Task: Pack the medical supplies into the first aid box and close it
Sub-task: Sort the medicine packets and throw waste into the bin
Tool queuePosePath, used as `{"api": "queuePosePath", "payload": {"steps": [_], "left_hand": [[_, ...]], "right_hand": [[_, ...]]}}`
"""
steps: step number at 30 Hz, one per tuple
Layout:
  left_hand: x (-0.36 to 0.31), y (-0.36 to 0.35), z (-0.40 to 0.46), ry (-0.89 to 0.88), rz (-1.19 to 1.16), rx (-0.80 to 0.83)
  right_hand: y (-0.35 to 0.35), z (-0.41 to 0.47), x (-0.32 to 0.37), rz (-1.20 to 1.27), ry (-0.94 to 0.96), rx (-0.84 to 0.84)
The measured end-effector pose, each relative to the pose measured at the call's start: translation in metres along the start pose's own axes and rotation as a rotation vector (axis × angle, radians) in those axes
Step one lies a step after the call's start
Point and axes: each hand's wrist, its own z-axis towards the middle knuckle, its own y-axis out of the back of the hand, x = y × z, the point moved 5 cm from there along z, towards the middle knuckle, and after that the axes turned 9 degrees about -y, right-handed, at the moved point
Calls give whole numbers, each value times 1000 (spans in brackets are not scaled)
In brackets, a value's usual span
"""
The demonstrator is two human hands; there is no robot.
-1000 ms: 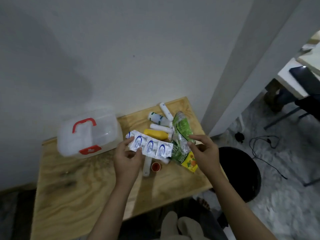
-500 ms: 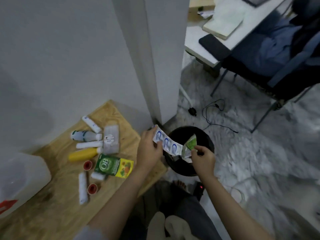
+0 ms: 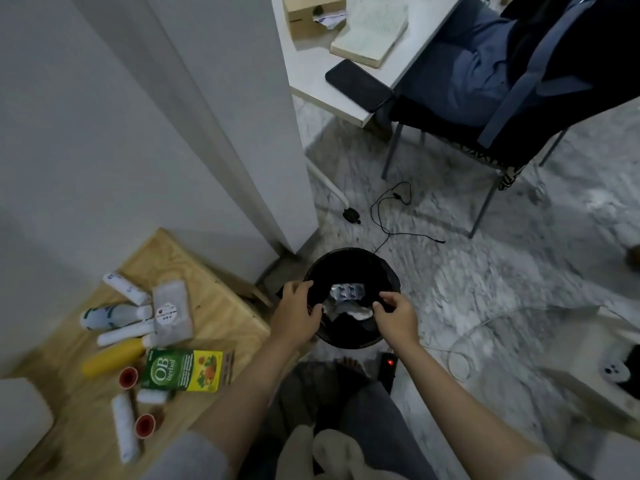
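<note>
Head view: wooden table (image 3: 221, 306), marble floor (image 3: 485, 271)

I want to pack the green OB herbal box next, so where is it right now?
In the head view, the OB herbal box lies flat on the wooden table at lower left, right of the yellow bottle and left of the left forearm.

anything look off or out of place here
Yes: a silver blister strip lies inside the black bin on the floor, not with the supplies on the wooden table. Both hands, left and right, are over the bin.
</note>
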Motion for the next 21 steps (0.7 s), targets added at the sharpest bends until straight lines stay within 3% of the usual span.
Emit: {"api": "queuePosePath", "payload": {"steps": [4, 9, 16, 21], "left_hand": [[-10, 21, -31, -109, -84, -177], [-1, 71, -83, -203, -159, -466], [66, 168, -191, -168, -106, -895], [141, 226, -302, -115, 28, -1147]], "right_hand": [[-14, -22, 14, 70, 75, 34], [-50, -72, 59, 82, 319, 130], [-147, -183, 125, 66, 677, 315], [-243, -289, 129, 72, 970, 465]]}}
